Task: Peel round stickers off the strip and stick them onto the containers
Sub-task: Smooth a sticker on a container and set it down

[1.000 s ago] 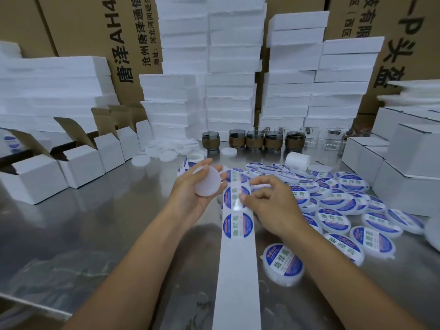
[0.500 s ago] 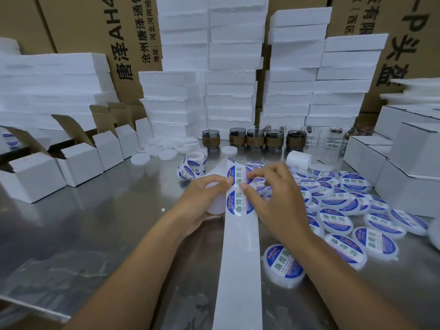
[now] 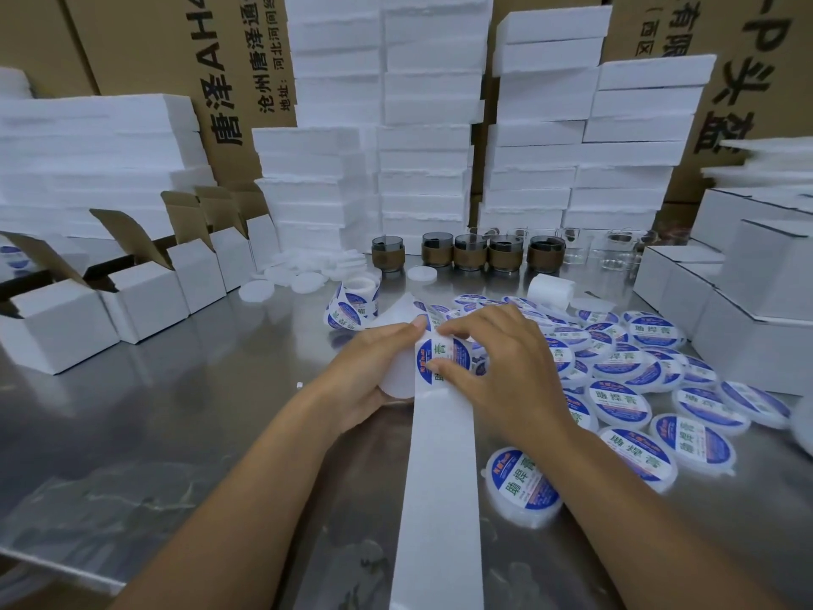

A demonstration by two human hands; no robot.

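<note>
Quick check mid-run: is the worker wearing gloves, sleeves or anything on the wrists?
No. The left hand and right hand are bare, ungloved. The left forearm and right forearm are uncovered down to the frame's edge; no sleeve, watch, band or ring shows.

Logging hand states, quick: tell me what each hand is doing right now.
Left hand: grips a blank white container.
Right hand: pinches a round sticker between thumb and forefinger.

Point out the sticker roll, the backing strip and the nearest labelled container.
sticker roll (image 3: 348,308), head view, on its printed outer wrap.
backing strip (image 3: 440,477), head view, on its bare white middle.
labelled container (image 3: 523,484), head view, on its label.
</note>
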